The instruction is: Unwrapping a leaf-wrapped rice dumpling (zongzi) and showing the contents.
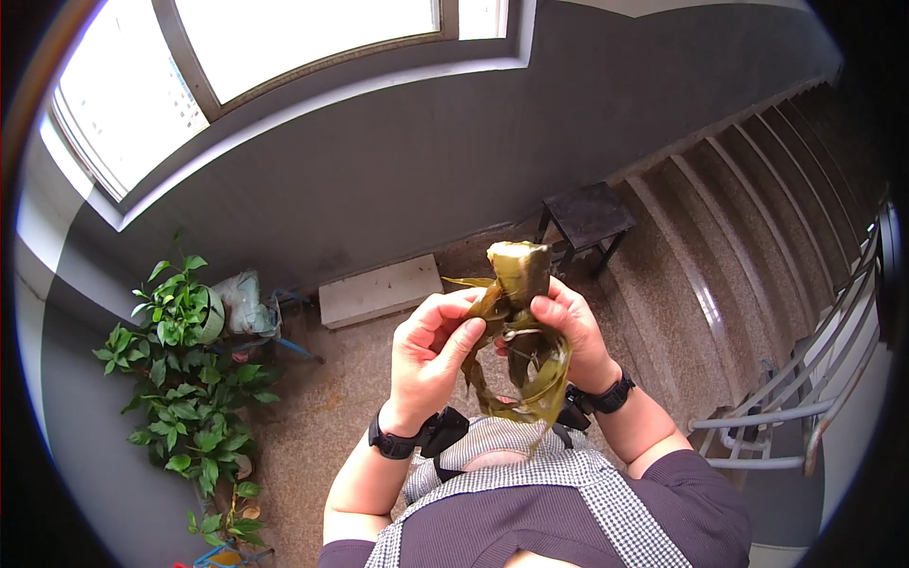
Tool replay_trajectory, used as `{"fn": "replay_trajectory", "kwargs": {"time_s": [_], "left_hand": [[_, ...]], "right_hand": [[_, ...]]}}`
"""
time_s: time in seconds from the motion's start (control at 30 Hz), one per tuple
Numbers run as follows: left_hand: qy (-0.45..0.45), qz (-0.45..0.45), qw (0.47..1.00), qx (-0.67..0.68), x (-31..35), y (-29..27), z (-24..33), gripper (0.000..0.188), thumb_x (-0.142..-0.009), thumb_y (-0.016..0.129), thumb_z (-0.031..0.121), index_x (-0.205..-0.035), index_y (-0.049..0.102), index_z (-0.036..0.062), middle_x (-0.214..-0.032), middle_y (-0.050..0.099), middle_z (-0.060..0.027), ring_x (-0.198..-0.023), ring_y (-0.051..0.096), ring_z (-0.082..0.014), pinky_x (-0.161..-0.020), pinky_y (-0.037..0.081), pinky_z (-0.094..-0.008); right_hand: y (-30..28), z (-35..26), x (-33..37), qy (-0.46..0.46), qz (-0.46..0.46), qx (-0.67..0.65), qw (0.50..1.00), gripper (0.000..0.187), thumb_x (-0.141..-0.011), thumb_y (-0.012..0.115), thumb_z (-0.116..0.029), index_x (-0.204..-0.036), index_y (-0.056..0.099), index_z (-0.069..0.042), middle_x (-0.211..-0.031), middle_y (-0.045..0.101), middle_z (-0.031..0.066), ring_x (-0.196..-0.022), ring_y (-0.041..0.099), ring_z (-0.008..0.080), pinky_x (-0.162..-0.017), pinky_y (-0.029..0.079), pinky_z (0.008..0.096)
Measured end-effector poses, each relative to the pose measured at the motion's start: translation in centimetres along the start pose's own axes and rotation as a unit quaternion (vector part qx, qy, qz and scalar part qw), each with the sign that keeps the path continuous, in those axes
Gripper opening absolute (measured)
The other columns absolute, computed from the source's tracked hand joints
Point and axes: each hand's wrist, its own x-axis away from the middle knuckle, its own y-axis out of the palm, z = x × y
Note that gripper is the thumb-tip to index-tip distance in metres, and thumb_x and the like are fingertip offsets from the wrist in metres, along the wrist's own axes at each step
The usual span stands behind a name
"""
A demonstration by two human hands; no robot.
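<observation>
From where I stand, L to R: leafy plant [194, 417] by the wall, prob. put near the window [312, 43] for light. Next to it a pale bag [241, 301], contents n/a, can't tell. White slab [379, 291] lies along the wall, likely kept out of the walkway.

Then the L hand [428, 355]: thumb + fingers pinched nearly closed on the left edge of the leaf bundle [521, 275], approx. chest height, in front of the person's body. Looks like a light pinch, prob. so the thin leaf doesn't tear. R hand [579, 331]: curled round the right side, thumb pressed on the front, other fingers mostly behind it, so exact grip is partly hidden; seems to be the steadying hand. Both wrists wear black straps, w/ a dark block on each.

R of that, black stool [589, 213] at the foot of the stairs [701, 256], maybe parked there as a seat; metal railing [767, 417] far R.

Bundle looks: olive-green, glossy, prob. damp. Upper part = upright rolled tube, pale cream at the top end. Thin strip sticks out L; pale string-like strand mid-bundle; loose leaf loops below, ragged, w/ a gap thru it.
</observation>
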Motion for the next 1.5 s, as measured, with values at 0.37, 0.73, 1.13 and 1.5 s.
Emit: {"fn": "replay_trajectory", "kwargs": {"time_s": [0.37,0.73,1.13,1.5], "left_hand": [[-0.042,0.010,0.997,0.064,-0.3,-0.1,-0.3,0.010,-0.090,0.055,0.000,-0.099,0.052,-0.0006,-0.115,0.060,-0.0127,-0.098,0.058,-0.0124,-0.089,0.046,-0.0271],[-0.075,0.059,0.985,0.144,-0.3,-0.2,-0.4,0.007,-0.090,0.054,0.006,-0.095,0.049,0.0042,-0.105,0.062,-0.0109,-0.099,0.060,-0.0184,-0.088,0.051,-0.0377],[-0.082,0.094,0.966,0.226,0.1,-1.3,0.9,0.006,-0.093,0.051,0.008,-0.098,0.049,0.0048,-0.100,0.062,-0.0096,-0.094,0.063,-0.0179,-0.084,0.055,-0.0342],[-0.148,0.116,0.942,0.279,0.2,-3.8,-0.6,0.009,-0.093,0.051,0.009,-0.096,0.054,0.0021,-0.099,0.063,-0.0098,-0.093,0.063,-0.0178,-0.085,0.054,-0.0353]], "right_hand": [[0.4,1.1,-0.6,0.008,0.055,-0.049,0.997,0.036,-0.085,0.065,-0.007,-0.118,0.050,0.000,-0.106,0.062,0.0076,-0.094,0.062,0.0156,-0.083,0.052,0.0302],[-0.7,1.0,-0.7,0.021,0.021,-0.174,0.984,0.033,-0.085,0.065,-0.012,-0.115,0.054,-0.002,-0.105,0.064,0.0074,-0.091,0.063,0.0150,-0.084,0.052,0.0302],[-1.4,1.2,0.2,0.048,-0.072,-0.232,0.969,0.065,-0.080,0.065,-0.048,-0.120,0.048,0.000,-0.095,0.059,0.0101,-0.071,0.062,0.0186,-0.068,0.054,0.0298],[-1.3,0.2,-0.4,0.066,-0.200,-0.220,0.953,0.066,-0.075,0.072,-0.046,-0.115,0.052,0.002,-0.092,0.058,0.0113,-0.064,0.058,0.0168,-0.062,0.049,0.0321]]}}
